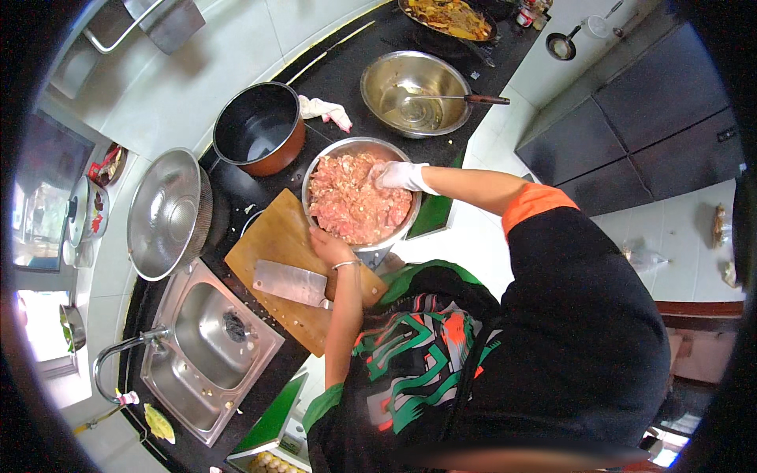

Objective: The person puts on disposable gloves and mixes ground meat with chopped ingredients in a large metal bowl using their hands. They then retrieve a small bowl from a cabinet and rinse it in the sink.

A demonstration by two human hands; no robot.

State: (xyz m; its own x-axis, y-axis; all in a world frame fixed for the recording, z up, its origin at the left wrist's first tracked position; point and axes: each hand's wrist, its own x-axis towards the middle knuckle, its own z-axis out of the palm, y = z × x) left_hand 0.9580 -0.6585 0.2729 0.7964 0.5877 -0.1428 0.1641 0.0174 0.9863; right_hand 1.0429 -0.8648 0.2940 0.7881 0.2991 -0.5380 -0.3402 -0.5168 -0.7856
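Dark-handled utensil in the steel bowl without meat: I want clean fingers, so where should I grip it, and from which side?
Probably by its dark handle, coming from the right: it juts past the right rim of the steel bowl, while the thin shank reaches inside.

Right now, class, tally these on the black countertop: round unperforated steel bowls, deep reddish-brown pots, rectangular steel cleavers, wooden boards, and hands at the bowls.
Round unperforated steel bowls: 2 (meat bowl, shiny bowl beyond)
Deep reddish-brown pot: 1
Rectangular steel cleaver: 1
Wooden board: 1
Hands: 2 (bare left hand, white-gloved right hand)
Total: 7
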